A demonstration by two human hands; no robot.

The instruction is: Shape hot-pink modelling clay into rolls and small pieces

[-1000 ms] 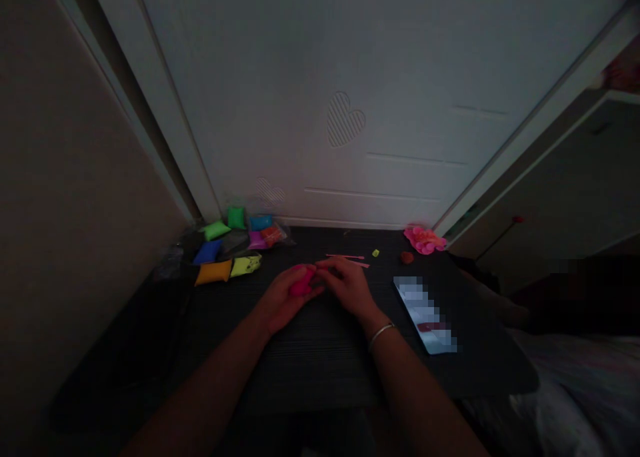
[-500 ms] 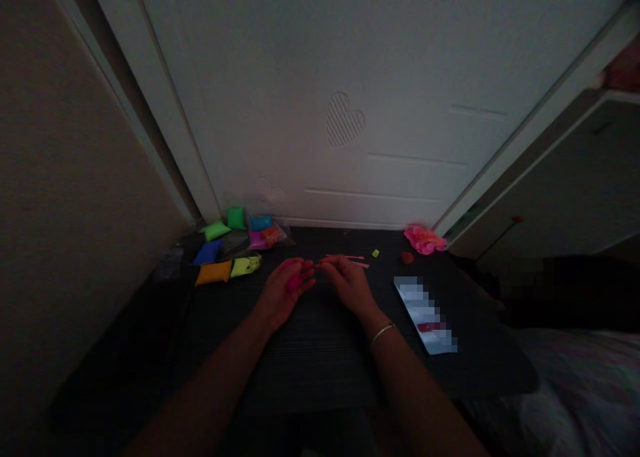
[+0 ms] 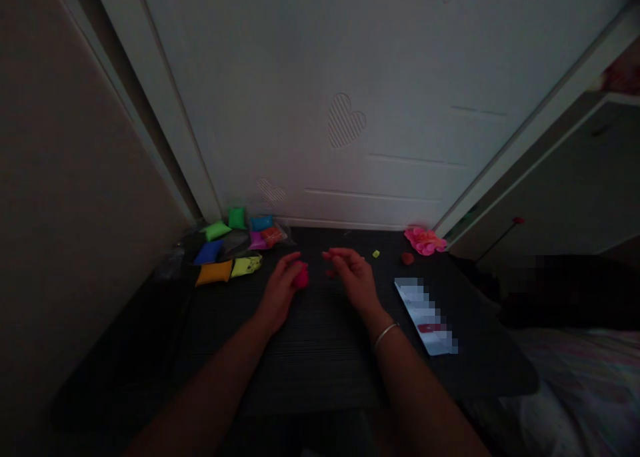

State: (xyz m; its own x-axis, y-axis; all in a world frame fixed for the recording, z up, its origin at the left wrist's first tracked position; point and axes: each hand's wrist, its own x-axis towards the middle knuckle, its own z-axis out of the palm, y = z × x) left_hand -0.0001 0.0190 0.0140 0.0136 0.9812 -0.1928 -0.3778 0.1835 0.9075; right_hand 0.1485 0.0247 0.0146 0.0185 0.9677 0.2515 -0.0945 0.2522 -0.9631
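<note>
My left hand [image 3: 280, 288] is closed around a bright pink lump of modelling clay [image 3: 301, 276], which shows between thumb and fingers above the dark table. A short gap to the right, my right hand [image 3: 354, 276] has its thumb and fingers bent together. Whatever its fingertips hold, if anything, is too small and dim to make out. A bracelet [image 3: 386, 334] circles the right wrist. The thin pink sticks behind the right hand are now mostly hidden by it.
Packets of coloured clay, among them an orange packet [image 3: 214, 273] and a blue packet [image 3: 209, 251], lie at the left. On the right are a phone [image 3: 417, 310], a reddish lump [image 3: 407, 259], a tiny yellow piece [image 3: 376, 254] and a pink flower shape [image 3: 425, 240]. A white panel [image 3: 300, 110] stands behind the table.
My hands have drawn apart from nearly touching fingertips. The left fingers have turned and curled over the pink clay, and the right hand has shifted slightly right, covering the pink sticks.
</note>
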